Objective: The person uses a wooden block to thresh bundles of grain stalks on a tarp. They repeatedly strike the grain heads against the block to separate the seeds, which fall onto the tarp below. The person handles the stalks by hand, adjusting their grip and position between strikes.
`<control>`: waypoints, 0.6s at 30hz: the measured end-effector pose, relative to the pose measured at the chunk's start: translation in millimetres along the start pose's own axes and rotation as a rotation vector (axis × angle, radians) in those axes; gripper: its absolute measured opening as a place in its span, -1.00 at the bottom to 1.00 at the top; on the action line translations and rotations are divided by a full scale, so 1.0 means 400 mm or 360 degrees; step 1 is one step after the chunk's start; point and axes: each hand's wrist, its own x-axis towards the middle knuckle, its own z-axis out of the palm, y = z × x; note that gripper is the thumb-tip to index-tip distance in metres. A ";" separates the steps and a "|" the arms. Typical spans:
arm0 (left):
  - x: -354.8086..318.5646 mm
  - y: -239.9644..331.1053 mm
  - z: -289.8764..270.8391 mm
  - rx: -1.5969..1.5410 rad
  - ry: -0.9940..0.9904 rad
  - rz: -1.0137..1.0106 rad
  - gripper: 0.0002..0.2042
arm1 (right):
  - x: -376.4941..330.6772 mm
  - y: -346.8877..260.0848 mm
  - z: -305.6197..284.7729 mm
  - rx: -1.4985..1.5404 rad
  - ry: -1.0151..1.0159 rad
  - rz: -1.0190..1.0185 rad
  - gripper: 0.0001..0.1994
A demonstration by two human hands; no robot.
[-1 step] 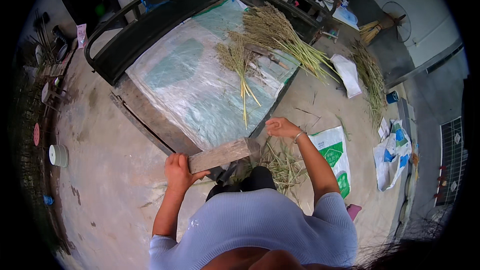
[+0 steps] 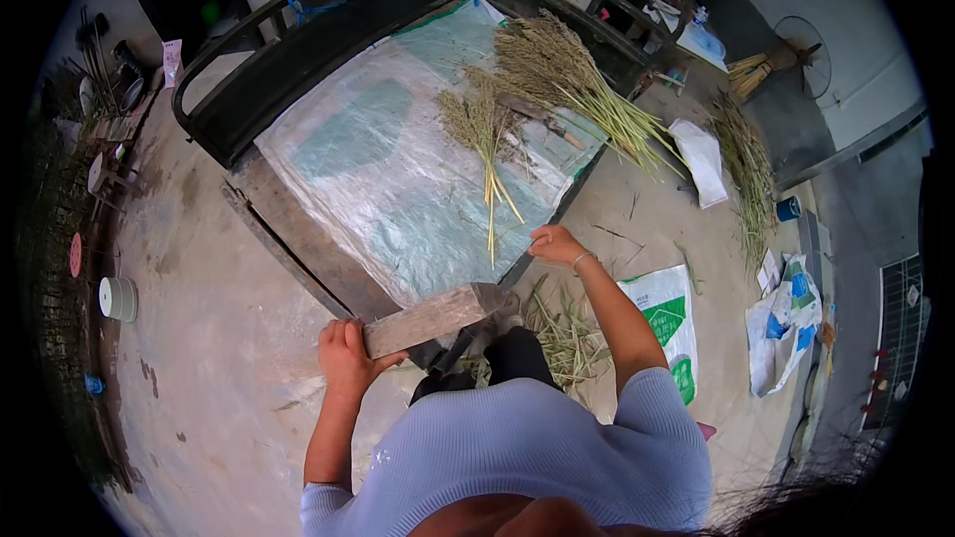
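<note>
The left hand (image 2: 346,353) grips a wooden block (image 2: 430,319) at 7 o'clock, steadying it. The right hand (image 2: 557,245), seemingly open and empty, rests on the sheet (image 2: 398,189) edge below a stalk bundle (image 2: 484,139).

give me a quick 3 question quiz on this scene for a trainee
1. True or false: the left hand grips one end of the wooden block.
2. Where is the right hand? A) on the near edge of the plastic sheet B) on the white bag C) holding the fan
3. Fill in: the small grass bundle lies on the ____ sheet.

Key: 1 true; 2 A; 3 plastic
</note>
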 end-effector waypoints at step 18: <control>0.423 0.193 0.344 0.0483 -0.0264 -0.1168 -0.25 | 1.031 0.128 -0.143 -0.0459 0.0545 -0.0024 -0.76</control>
